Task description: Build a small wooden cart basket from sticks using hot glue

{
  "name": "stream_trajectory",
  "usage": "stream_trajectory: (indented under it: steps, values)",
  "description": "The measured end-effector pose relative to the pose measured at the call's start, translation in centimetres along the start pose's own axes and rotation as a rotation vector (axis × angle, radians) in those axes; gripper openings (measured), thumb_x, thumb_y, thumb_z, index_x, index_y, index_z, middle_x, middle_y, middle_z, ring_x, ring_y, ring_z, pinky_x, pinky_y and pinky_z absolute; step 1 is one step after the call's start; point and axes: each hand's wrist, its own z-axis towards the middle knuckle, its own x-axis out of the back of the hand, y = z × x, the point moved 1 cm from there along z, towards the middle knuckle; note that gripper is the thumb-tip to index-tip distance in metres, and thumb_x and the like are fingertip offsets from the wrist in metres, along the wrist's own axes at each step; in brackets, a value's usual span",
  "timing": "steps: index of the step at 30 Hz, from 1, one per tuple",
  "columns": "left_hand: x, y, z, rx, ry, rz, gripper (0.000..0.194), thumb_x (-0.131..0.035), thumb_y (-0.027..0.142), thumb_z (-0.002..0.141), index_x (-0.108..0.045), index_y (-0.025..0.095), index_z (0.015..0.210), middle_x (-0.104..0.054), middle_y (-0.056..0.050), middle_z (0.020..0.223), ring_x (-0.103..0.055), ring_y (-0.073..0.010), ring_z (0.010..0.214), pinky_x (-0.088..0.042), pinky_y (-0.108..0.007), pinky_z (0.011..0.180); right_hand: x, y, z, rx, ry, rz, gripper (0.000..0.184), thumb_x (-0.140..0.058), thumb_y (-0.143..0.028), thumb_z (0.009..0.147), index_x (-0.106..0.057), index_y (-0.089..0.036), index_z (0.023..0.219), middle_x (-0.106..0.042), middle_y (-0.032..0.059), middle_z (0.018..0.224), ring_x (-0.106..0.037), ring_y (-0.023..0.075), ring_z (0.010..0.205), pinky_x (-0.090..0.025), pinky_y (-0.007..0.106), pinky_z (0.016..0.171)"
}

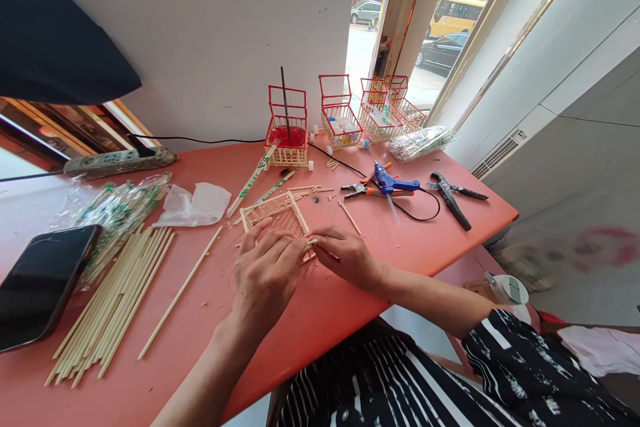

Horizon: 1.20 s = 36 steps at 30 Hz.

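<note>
A small frame of pale wooden sticks [299,212], with a row of short bars on its far side, lies on the red tabletop. My left hand [267,273] is closed over its near side and covers much of it. From the right comes my right hand [347,255], its thumb and fingers pinched together. The fingertips of both hands meet on a short piece of wooden stick [311,241] at the frame's near right corner. Whether that piece is fixed to the frame is hidden by the fingers.
Left lie a bundle of sticks [113,297], a single stick [180,292], a phone [43,280] and wrapped chopsticks [125,210]. A blue glue gun [395,181], pliers [356,189] and black cutters [451,200] lie right. Small red-trimmed stick carts [341,127] stand along the wall.
</note>
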Motion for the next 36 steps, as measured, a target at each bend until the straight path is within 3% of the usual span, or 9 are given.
stream_trajectory:
  steps: [20, 36]
  values:
    - [-0.19, -0.17, -0.29, 0.009, -0.011, -0.006, 0.014, -0.065, 0.005, 0.095, -0.066, 0.018, 0.098, -0.079, -0.004, 0.084, -0.073, -0.021, 0.082, -0.048, -0.047, 0.112, 0.17, -0.22, 0.2, 0.021, 0.015, -0.032, 0.017, -0.057, -0.014, 0.105, -0.073, -0.018, 0.11, -0.079, 0.0107, 0.109, -0.077, 0.0169, 0.103, -0.065, 0.028, 0.095]
    - [-0.27, -0.02, -0.01, 0.03, -0.009, 0.023, 0.012, -0.06, 0.009, 0.099, -0.067, 0.018, 0.096, -0.078, -0.003, 0.081, -0.074, -0.0211, 0.081, -0.05, -0.045, 0.106, 0.2, -0.01, 0.35, 0.042, 0.038, -0.056, 0.016, -0.059, -0.012, 0.103, -0.073, -0.019, 0.109, -0.079, 0.0095, 0.107, -0.078, 0.0165, 0.099, -0.066, 0.027, 0.09]
